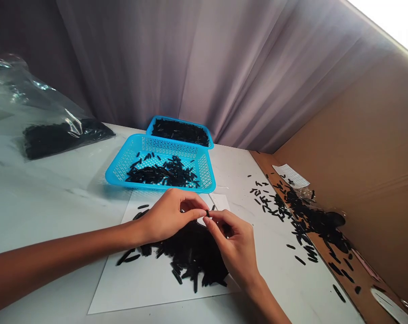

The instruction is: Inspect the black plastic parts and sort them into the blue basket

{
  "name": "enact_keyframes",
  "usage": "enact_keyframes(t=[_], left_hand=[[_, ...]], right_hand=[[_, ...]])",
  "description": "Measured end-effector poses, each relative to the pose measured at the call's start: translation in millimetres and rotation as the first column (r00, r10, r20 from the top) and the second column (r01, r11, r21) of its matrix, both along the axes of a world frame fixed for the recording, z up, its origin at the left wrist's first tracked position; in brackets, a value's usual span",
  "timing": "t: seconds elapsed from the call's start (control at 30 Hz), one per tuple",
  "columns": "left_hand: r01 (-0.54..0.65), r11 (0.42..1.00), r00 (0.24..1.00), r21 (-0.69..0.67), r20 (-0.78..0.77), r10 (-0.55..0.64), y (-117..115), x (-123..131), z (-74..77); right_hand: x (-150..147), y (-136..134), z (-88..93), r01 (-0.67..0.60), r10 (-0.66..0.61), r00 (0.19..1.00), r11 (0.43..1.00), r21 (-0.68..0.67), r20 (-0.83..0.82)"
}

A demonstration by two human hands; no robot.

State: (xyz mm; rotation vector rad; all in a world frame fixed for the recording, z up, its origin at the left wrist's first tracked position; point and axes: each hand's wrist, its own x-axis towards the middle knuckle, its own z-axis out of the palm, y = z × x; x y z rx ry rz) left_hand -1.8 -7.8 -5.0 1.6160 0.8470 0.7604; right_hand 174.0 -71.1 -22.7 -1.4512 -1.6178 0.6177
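My left hand [172,213] and my right hand [235,240] meet fingertip to fingertip over a white sheet [116,292]. Both pinch one small black piece [207,213], mostly covered by the fingers; its exact kind I cannot make out. Beneath them a heap of short black strips [193,252] is spread on the sheet, with a few lying loose at its left side. Just beyond the hands stands a blue perforated plastic basket [118,175], partly filled with similar black strips [166,173].
Behind it, a second blue basket [210,140] is packed with black pieces. A clear plastic bag [38,103] of black material lies at the left. More strips [301,225] are scattered at the right, by a brown cardboard panel [369,148]. Grey curtain [150,58] hangs behind.
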Motion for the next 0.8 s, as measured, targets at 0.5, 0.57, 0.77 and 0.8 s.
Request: enact_keyframes(t=[0.5,0.57,0.77,0.8], left_hand=[[0.004,1.0,1.0,-0.026,0.014,-0.004,-0.4,-0.3,1.6],[0.007,1.0,1.0,-0.022,0.021,-0.006,-0.6,-0.4,2.3],[0.006,1.0,1.0,0.006,0.005,-0.006,-0.6,-0.8,2.1],[0.003,1.0,1.0,0.011,-0.002,-0.003,-0.6,-0.8,2.0]], right_hand=[[1.7,-0.7,-3.2,-0.047,0.046,0.998,0.999,-0.016,-0.033],[1.5,-0.4,-2.2,-0.061,0.061,0.998,0.998,-0.008,-0.035],[-0.2,-0.7,-1.1,-0.076,0.076,0.997,0.997,-0.001,-0.025],[-0.3,-0.9,-1.1,-0.077,0.077,0.997,0.997,0.001,-0.021]])
